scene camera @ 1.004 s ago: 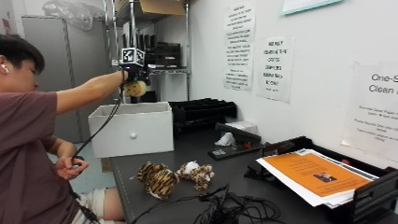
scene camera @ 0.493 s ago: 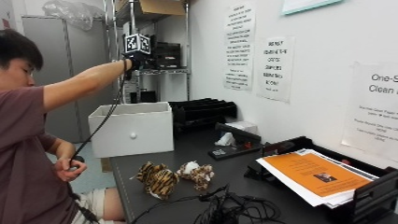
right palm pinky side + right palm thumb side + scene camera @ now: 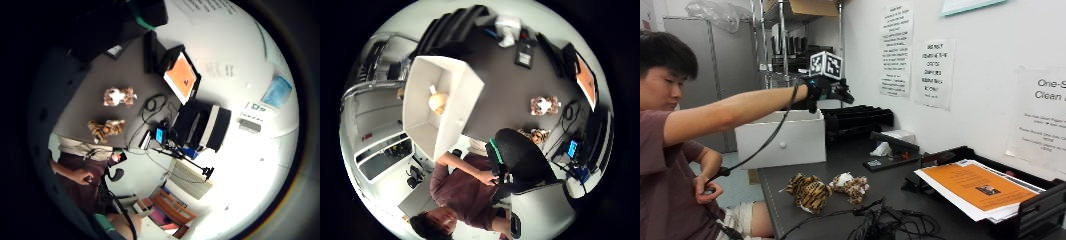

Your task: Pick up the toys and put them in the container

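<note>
We see the gloved right hand (image 3: 828,91) held out on an outstretched arm, raised above the white container (image 3: 781,138) at the far end of the dark tabletop (image 3: 840,172). Its fingers look relaxed and spread, and nothing is held in them. The bare left hand (image 3: 708,189) rests low beside the person's body, curled round a small dark object we cannot identify.

From the thumb-side palm view, looking down into the container, a pale round plush toy (image 3: 438,102) lies on its floor beside a wall. Two toys remain on the tabletop: a striped tiger toy (image 3: 808,190) nearer the table's front edge, and a brown and white plush toy (image 3: 851,184) just beside it, the two close together or touching. Both sit well apart from the container.

A tangle of black cables (image 3: 886,227) lies on the tabletop near the two toys. A black paper tray (image 3: 1033,210) holding an orange sheet (image 3: 969,184) stands by the wall. Printed notices (image 3: 934,73) hang on the wall above.
</note>
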